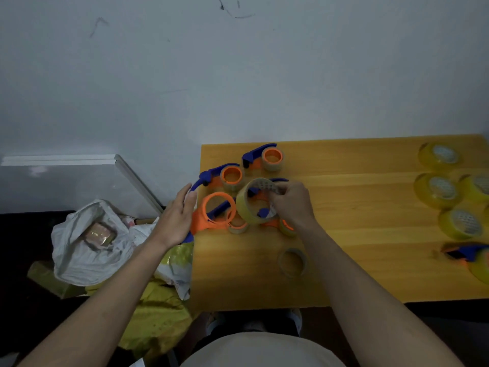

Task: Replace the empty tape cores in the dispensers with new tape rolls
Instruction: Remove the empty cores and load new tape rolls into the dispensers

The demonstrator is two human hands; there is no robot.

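I can see printing on the inner core of the tape roll in my right hand, and on the cores of the yellow rolls at the far right of the worktop, but none of it is sharp enough to read.

My right hand's fingers are curled over the top rim of that tape roll, thumb inside the core, gripping it upright above the cluster of orange-and-blue dispensers. My left hand has its fingers nearly straight and close together, resting against the blue handle end of the orange dispenser at the worktop's left edge; they are relaxed, not clenched around it.

Two more dispensers stand behind, each with a thin core on its orange hub. An empty brownish core lies flat on the worktop nearer me. Another dispenser sits at the right edge. Left of the worktop, a white plastic bag holds a brownish packet.
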